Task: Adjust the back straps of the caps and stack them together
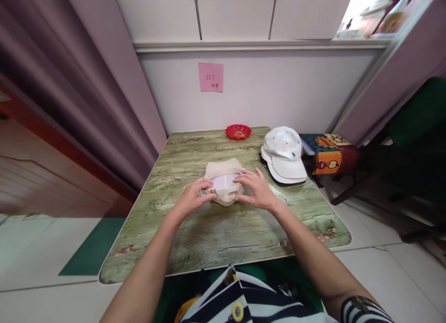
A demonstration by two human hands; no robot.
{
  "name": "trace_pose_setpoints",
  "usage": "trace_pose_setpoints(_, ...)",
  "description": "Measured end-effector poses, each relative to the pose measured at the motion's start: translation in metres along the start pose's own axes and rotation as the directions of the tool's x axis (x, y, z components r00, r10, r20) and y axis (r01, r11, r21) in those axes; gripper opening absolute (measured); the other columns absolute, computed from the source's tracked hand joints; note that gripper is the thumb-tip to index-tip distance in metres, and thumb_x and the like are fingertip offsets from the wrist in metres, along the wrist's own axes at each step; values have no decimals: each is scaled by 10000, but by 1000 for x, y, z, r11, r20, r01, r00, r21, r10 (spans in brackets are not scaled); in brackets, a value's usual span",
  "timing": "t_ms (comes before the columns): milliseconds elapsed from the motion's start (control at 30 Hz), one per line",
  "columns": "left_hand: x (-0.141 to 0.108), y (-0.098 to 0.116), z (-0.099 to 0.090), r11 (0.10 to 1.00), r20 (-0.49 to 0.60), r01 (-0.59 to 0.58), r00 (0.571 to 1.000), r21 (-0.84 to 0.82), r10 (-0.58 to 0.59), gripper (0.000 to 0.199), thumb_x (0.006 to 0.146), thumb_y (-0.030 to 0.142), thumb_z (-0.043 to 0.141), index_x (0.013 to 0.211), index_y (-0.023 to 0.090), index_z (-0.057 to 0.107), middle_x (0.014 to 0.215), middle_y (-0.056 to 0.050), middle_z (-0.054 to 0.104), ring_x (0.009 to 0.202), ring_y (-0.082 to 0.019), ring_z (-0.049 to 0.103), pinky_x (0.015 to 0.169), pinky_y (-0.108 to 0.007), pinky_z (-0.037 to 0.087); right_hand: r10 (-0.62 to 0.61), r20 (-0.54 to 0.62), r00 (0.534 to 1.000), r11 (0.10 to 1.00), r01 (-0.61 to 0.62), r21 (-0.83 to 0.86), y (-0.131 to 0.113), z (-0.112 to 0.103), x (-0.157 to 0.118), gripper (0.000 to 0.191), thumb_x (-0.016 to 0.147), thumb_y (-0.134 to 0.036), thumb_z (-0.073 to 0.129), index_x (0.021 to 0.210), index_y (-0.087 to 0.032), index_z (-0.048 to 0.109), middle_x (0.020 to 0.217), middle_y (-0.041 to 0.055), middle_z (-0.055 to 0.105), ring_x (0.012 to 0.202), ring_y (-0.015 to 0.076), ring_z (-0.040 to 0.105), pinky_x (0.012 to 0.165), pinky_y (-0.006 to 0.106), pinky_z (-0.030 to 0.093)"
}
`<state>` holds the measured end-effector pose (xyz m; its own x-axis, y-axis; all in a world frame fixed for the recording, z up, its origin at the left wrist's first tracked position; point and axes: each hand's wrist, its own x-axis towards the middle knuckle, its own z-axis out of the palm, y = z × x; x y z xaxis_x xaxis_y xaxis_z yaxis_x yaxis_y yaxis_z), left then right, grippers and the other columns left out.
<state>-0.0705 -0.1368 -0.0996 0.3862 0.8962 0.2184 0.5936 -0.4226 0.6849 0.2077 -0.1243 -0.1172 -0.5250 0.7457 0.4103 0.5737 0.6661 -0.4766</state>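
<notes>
Two hands meet on a beige cap (225, 183) lying upside down near the middle of a green wood-grain table (195, 230). The left hand (193, 197) pinches the cap's edge at its 8 o'clock side, thumb and fingers closed on the fabric. The right hand (256, 189) lies over the edge at 4 o'clock, fingers curled onto the rim, so both hands hold the cap.

The cap's pale lining faces up. Its wider part lies toward 12 o'clock, away from the person, and the narrower end toward 6 o'clock, between the hands; its long axis seems to run from 12 to 6 o'clock. Whether the far part is the brim cannot be told for certain.

The work appears to be at the stage of pressing or folding the cap flat. A further fold would likely call for even pressure from both sides, keeping the crown from springing open.

At 2 o'clock from the cap rest white caps (284, 155), stacked. A small red dish (238, 131) sits at the table's far edge, at 12 o'clock.
</notes>
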Motion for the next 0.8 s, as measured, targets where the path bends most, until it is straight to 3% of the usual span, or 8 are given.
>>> trace_pose_setpoints(100,0,2,1,973,-48,-20,998,230,32,183,810,409,684,847,233,717,1341,-90,611,1277,-314,476,1113,-548,255,-32,90,995,995,39,-87,-2,0,3,514,750,-401,787,1225,-282,632,1143,94,721,1208,307,588,1161,577,121)
trace_pose_setpoints(200,1,6,1,969,-3,-53,998,241,55,185,843,395,645,928,245,711,1380,-78,601,1376,-317,407,1154,-606,116,29,232,972,986,10,-165,-4,1,8,468,663,-363,854,1086,-247,690,879,80,760,925,289,696,1053,478,339)
trace_pose_setpoints(300,6,13,0,989,14,-53,999,138,52,220,853,401,617,966,232,702,1192,-79,714,1290,-285,528,1163,-570,170,45,336,941,980,24,-200,-6,2,15,464,558,-414,899,937,-234,702,883,83,754,844,291,696,835,361,449)
trace_pose_setpoints(400,12,21,-1,998,-46,-39,998,47,41,215,831,418,632,853,216,700,1080,-54,752,1155,-265,630,1176,-551,182,-4,391,920,985,71,-157,-9,5,19,476,582,-426,866,990,-249,695,1008,68,745,887,284,689,696,300,437)
trace_pose_setpoints(467,14,26,-1,1000,-68,-18,998,-26,16,234,818,434,646,836,208,705,1062,-49,757,1084,-255,661,1176,-531,212,-16,403,915,992,65,-109,-9,7,19,372,665,-354,799,1012,-266,701,993,38,748,879,259,688,671,281,421)
trace_pose_setpoints(600,11,27,-4,989,-28,41,999,-142,-45,304,804,477,660,848,183,721,1095,-85,743,1089,-274,646,1070,-443,401,-17,379,925,997,42,-58,-6,10,13,208,768,-214,654,960,-260,721,933,25,752,856,218,683,697,268,416)
trace_pose_setpoints(700,7,23,-8,987,41,29,999,-156,-23,299,825,475,640,850,190,727,1157,-88,723,1153,-281,615,1047,-420,424,-37,355,934,996,62,-58,-4,9,9,262,764,-288,702,1023,-250,705,1013,48,736,923,237,676,727,277,429)
trace_pose_setpoints(800,4,19,-11,994,71,0,997,-110,8,286,859,460,607,899,207,734,1208,-92,703,1205,-280,589,1075,-432,399,-22,362,932,992,64,-105,-4,7,8,460,670,-387,811,1093,-257,685,1070,61,723,932,259,674,721,286,443)
